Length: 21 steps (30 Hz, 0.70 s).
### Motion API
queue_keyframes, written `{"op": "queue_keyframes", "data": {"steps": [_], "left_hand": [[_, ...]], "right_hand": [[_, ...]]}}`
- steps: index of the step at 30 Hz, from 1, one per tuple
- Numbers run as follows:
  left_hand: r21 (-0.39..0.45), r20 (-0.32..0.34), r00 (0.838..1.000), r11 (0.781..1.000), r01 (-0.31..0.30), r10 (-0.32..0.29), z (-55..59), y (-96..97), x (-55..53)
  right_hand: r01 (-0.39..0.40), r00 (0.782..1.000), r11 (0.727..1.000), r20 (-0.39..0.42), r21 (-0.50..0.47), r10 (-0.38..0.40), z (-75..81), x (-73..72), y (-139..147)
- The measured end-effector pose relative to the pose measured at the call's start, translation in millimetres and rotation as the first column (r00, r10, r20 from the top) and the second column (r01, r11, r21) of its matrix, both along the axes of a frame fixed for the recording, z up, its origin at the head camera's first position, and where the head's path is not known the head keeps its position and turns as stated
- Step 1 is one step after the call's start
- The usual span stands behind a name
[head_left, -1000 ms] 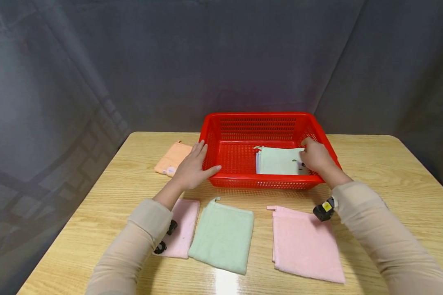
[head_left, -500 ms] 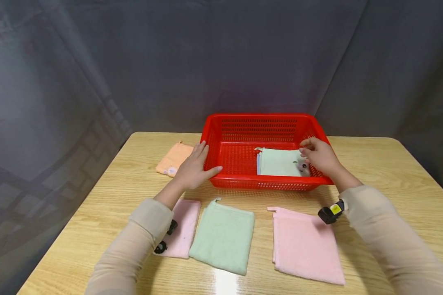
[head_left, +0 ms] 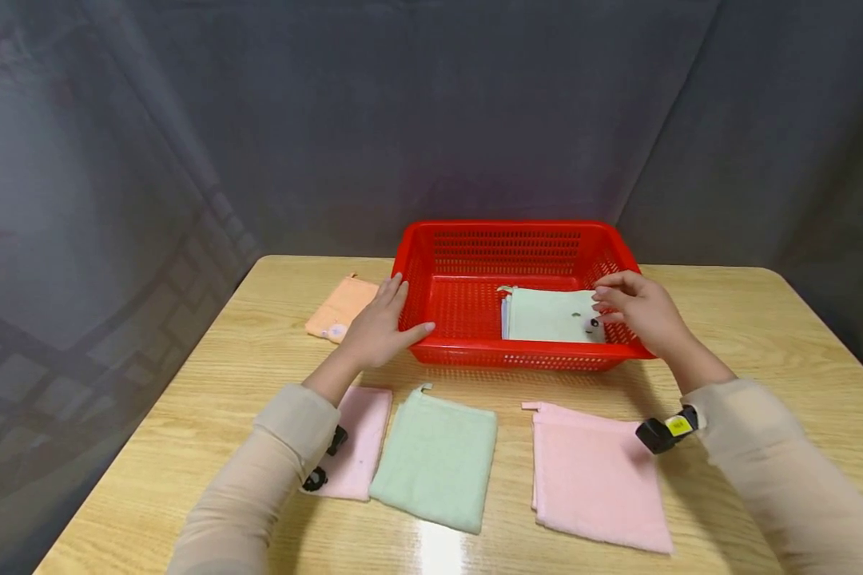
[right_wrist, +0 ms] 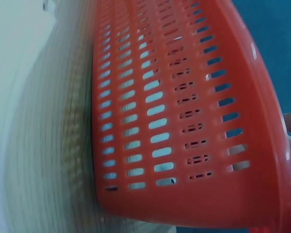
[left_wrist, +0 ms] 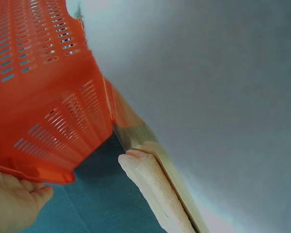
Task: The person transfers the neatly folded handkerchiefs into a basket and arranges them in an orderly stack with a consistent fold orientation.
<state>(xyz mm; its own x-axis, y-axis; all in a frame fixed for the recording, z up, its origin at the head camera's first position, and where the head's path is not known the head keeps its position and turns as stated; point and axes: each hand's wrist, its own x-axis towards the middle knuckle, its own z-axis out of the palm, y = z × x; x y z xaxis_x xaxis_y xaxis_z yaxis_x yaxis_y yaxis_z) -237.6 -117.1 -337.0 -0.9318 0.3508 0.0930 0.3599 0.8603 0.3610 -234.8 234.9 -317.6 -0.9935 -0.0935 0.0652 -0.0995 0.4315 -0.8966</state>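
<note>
A red plastic basket (head_left: 511, 226) stands toward the back of the table. My left hand (head_left: 375, 327) rests on its left rim, fingers straight and thumb along the front corner. In its right half lies a stack of folded small towels, topped by a pale green towel (head_left: 546, 314) with a dark eye motif. My right hand (head_left: 650, 313) hovers over the basket's right rim, fingers loosely bent, thumb apart, holding nothing. In the right wrist view the basket's slotted wall (right_wrist: 155, 131) fills the middle, with part of that hand at the right edge.
Before the basket lie a pink towel (head_left: 363, 459) partly under my left forearm, a green towel (head_left: 435, 459) and another pink towel (head_left: 597, 479). An orange towel (head_left: 341, 306) lies left of the basket. A dark curtain (head_left: 431, 120) hangs behind the wooden table (head_left: 726, 319).
My right hand has lifted off the pale green towel in the basket and drawn back to the right, its fingers loosening. The left hand stays on the rim.
</note>
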Motion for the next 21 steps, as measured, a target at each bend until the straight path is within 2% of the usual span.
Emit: {"op": "queue_keyframes", "data": {"steps": [4, 7, 9, 12, 13, 14, 16, 17, 19, 21], "left_hand": [[-0.001, -0.001, 1.000, 1.000, 0.000, 0.000, -0.2, -0.3, -0.6], [-0.005, 0.003, 1.000, 1.000, -0.003, 0.003, 0.2, 0.0, -0.6], [-0.005, 0.004, 1.000, 1.000, -0.005, 0.005, 0.6, 0.5, -0.6], [-0.011, 0.001, 1.000, 1.000, -0.003, 0.003, 1.3, 1.0, -0.7], [-0.011, -0.001, 1.000, 1.000, -0.002, 0.002, 1.3, 1.1, -0.9], [-0.012, -0.003, 1.000, 1.000, -0.001, 0.001, 1.2, 1.2, -1.1], [-0.013, -0.006, 1.000, 1.000, 0.001, -0.001, 0.8, 1.0, -1.6], [-0.013, -0.007, 1.000, 1.000, 0.001, -0.001, 0.5, 1.0, -1.6], [-0.015, -0.008, 1.000, 1.000, -0.001, 0.001, 0.2, 0.5, -1.5], [-0.019, -0.007, 1.000, 1.000, -0.005, 0.005, 0.1, 0.0, -1.1]], "right_hand": [[0.005, 1.000, 0.984, -0.022, -0.178, -0.009, -0.4, 4.4, 1.6], [-0.022, 0.999, 0.953, -0.037, -0.301, 0.011, -8.7, 1.1, 10.0], [-0.034, 0.999, 0.945, -0.045, -0.327, 0.020, -13.1, -0.2, 15.2], [-0.061, 0.998, 0.908, -0.048, -0.414, 0.046, -18.2, -0.2, 22.0], [-0.073, 0.997, 0.895, -0.050, -0.440, 0.057, -16.9, 2.6, 21.9], [-0.069, 0.998, 0.894, -0.045, -0.443, 0.054, -12.3, 7.9, 19.0], [-0.094, 0.996, 0.854, -0.050, -0.512, 0.080, -6.9, 15.8, 16.1], [-0.095, 0.995, 0.856, -0.051, -0.508, 0.081, -0.5, 22.4, 11.9], [-0.120, 0.993, 0.830, -0.060, -0.544, 0.105, 4.9, 29.4, 9.0], [-0.141, 0.990, 0.816, -0.072, -0.561, 0.122, 6.5, 33.0, 8.5]]}}
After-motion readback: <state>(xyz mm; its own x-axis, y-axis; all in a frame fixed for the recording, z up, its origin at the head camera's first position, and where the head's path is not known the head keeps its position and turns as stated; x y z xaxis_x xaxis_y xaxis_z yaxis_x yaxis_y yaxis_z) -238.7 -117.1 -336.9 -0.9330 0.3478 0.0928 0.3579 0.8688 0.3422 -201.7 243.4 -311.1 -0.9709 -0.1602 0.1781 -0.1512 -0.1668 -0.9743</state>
